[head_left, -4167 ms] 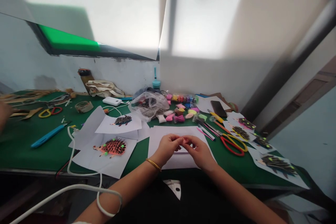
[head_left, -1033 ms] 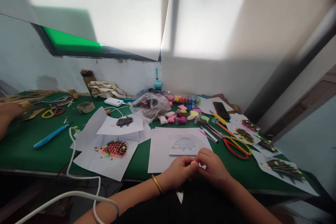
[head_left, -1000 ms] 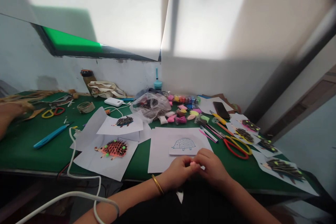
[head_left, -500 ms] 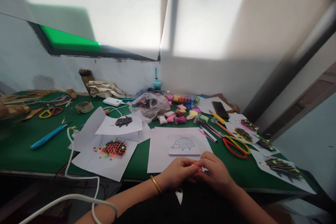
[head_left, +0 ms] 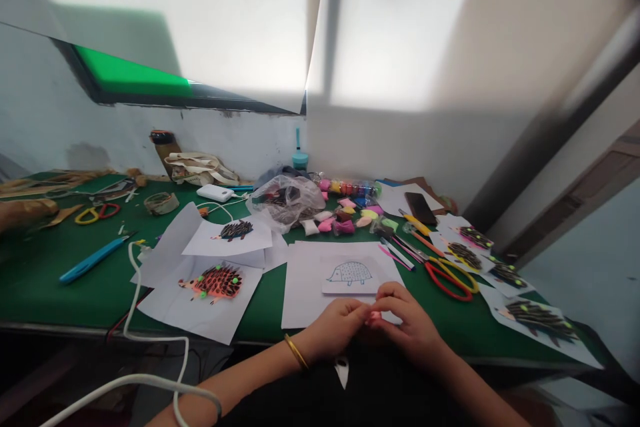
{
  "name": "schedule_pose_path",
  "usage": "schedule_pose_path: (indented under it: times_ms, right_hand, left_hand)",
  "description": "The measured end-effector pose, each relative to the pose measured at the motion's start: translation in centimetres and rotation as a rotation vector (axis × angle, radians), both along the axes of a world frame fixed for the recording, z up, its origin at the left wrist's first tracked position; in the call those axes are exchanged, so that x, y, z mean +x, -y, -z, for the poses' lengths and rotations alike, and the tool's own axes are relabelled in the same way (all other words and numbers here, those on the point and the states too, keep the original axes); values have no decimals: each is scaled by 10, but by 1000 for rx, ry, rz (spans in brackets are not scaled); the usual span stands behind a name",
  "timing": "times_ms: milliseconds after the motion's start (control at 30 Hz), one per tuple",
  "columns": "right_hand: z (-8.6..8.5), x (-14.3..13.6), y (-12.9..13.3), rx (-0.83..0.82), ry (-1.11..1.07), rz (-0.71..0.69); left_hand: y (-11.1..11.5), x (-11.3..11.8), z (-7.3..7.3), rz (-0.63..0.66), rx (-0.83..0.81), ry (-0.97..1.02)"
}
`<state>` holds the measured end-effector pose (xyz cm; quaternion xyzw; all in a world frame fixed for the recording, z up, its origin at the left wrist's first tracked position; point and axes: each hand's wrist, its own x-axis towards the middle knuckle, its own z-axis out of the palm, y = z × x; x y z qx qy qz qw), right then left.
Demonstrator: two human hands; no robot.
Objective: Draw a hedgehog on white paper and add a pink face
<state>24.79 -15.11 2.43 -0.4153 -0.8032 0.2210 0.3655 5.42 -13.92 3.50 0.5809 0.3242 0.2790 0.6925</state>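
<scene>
A small piece of pink clay [head_left: 374, 317] is held between my two hands, just past the table's front edge. My left hand [head_left: 337, 328], with a gold bangle behind its wrist, pinches the clay from the left. From the right, the fingers of my right hand [head_left: 413, 327] close on the same piece. Just beyond the hands, a card with a blue hedgehog drawing [head_left: 349, 273] lies on white paper sheets [head_left: 305, 280]. To the left, a paper bears a reddish hedgehog [head_left: 220, 281] with green dots.
Red- and yellow-handled scissors [head_left: 453, 280] lie right of the sheets, near several hedgehog pictures [head_left: 537, 320]. Clay packets [head_left: 343, 227] and a plastic bag [head_left: 286, 200] sit behind. A blue cutter [head_left: 95, 259] and white cable [head_left: 131, 307] are left.
My right hand's fingers have opened slightly and shifted around the pink clay, showing more of it. At the far left, a blurred brown shape has moved a little.
</scene>
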Motion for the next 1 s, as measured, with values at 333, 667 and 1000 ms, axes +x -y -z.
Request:
schedule_pose_path:
  times_ms: [333,667,1000]
  right_hand:
    - [11,17,-19,60,222,27]
    - [23,9,-25,19,545,139]
    - [20,7,-24,139,422,211]
  left_hand:
    - [-6,-1,8,-201,-76,-18]
    - [-10,-2,15,-300,-85,62]
    - [-13,-5,9,-356,-65,74]
